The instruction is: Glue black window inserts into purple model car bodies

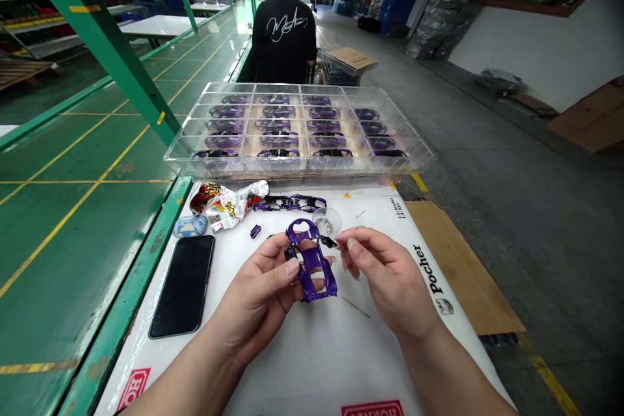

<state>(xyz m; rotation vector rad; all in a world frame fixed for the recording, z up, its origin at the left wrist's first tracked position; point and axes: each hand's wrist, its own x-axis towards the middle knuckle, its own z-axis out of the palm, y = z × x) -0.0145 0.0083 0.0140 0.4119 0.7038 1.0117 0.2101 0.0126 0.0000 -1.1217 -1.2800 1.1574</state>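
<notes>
My left hand (268, 279) is closed around a purple toy car body shell (312, 273), thumb on its near side and fingers beneath. Small black door-like parts stick out from both sides of the shell. At the right one, a black part (327, 242), the pinched fingertips of my right hand (375, 266) come right up to its outer end; what they hold is too small to make out. Just behind the shell lies a small clear round dish (326, 223) with tiny pieces in it. Two more car shells (307, 202) rest farther back, and a small purple piece (255, 231) lies to the left.
A clear compartment tray (302, 166) with several purple car shells spans the table's far end. Left are a phone (182, 286), a blue-and-white packet (190, 226) and a crumpled snack wrapper (234, 205). A thin stick (355, 307) lies near my right hand. A person (284, 32) sits beyond.
</notes>
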